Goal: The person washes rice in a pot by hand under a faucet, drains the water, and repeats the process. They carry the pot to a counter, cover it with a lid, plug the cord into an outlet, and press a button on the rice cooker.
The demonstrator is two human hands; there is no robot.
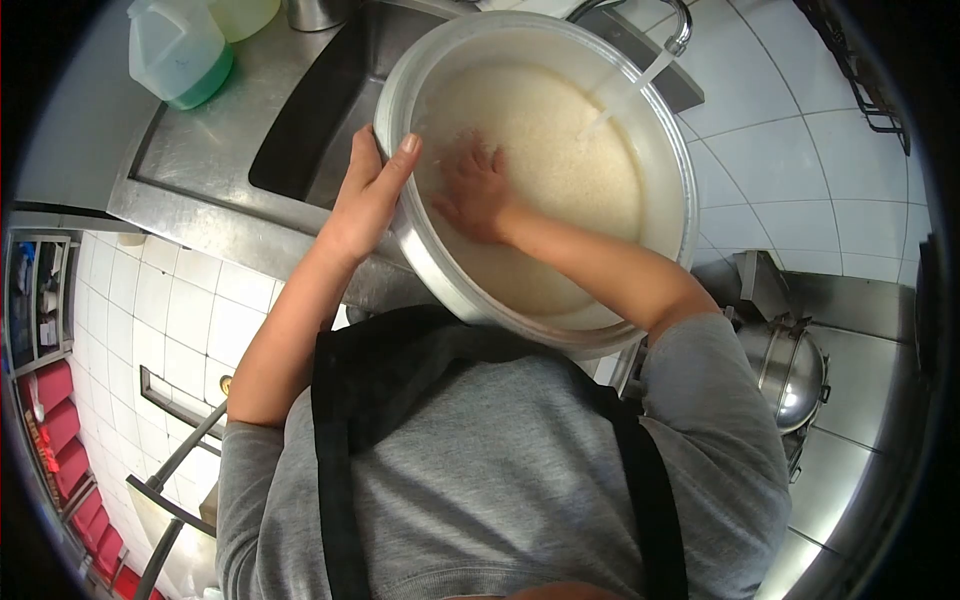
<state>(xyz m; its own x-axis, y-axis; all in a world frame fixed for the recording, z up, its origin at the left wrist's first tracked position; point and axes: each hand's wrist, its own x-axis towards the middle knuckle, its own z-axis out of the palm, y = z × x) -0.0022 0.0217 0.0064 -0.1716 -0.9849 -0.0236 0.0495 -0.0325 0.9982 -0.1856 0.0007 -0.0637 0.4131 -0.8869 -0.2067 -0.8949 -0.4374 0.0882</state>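
A large metal pot (436, 268) is tilted over the sink edge in front of me, holding cloudy water with a layer of pale grains that look like rice (570, 165). My left hand (372, 195) grips the pot's left rim, thumb on top and the other fingers partly hidden outside. Inside the pot, my right hand (478, 195) is partly under the water at the left side, its fingers spread; the submerged part is blurred. A stream of water (630, 97) runs from the curved faucet (681, 40) into the far right of the pot.
The steel sink (310, 120) lies behind and left of the pot. On its counter stand a jug of green liquid (180, 65) and a yellowish container (245, 14). A rounded metal vessel (795, 380) is at my right. Red bins (70, 430) line the far left.
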